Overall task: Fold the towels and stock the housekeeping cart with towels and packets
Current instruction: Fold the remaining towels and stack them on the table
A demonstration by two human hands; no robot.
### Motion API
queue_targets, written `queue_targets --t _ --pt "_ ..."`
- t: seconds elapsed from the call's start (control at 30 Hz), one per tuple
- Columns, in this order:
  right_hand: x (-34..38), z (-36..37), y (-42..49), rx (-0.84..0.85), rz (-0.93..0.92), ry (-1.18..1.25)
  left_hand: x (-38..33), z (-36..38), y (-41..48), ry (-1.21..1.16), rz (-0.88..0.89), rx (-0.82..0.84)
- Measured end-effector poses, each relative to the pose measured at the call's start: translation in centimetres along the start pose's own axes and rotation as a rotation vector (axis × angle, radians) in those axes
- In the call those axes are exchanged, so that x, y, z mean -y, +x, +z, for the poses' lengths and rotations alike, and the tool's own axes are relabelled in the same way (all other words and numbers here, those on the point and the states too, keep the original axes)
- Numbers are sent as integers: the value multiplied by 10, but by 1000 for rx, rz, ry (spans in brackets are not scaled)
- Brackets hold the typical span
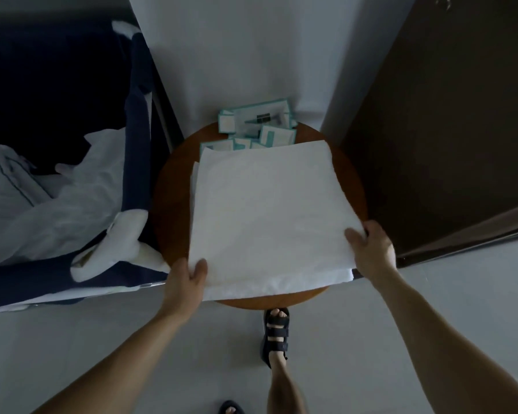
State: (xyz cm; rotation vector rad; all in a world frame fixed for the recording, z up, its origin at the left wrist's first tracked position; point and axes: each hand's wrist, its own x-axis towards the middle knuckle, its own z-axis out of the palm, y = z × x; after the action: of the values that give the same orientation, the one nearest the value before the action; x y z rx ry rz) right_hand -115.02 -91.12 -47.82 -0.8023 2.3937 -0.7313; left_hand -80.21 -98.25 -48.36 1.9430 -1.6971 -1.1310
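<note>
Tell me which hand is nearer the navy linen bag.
Left. The left hand grips the towel corner beside the navy linen bag; the right hand grips the opposite corner, across the towel.

Both arms stretch forward; the left hand (pixel 189 277) pinches the towel (pixel 266 210) at its near left corner, the right hand (pixel 371 249) grips the near right.

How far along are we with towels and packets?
Done: towel lies folded flat on the table. In hand: left hand and right hand grip its near corners. Left: packets sit at the table's far side, not yet in the cart.
</note>
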Motion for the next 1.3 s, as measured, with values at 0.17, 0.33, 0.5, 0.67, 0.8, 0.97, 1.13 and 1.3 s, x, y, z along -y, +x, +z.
queue_targets --t 0.17,0.33,0.5,0.67,0.8,0.97,1.13,1.3 --pt "-33 27 -10 74 134 -13 19 23 11 105 -174 66" --pt "-25 23 -4 46 197 -41 11 15 14 217 -195 81" --pt "-5 39 -21 -47 -253 -388 4 30 21 724 345 2" --pt "-18 67 -11 224 -363 -719 16 54 43 857 449 209" --pt "-26 76 -5 231 -357 -740 27 64 45 871 414 226" --pt "-23 72 -3 282 -336 -792 6 51 44 929 359 334" --pt "35 63 1 198 -485 -735 -78 19 61 825 474 235" --pt "155 50 23 152 -723 -507 -160 -49 106 758 466 14"
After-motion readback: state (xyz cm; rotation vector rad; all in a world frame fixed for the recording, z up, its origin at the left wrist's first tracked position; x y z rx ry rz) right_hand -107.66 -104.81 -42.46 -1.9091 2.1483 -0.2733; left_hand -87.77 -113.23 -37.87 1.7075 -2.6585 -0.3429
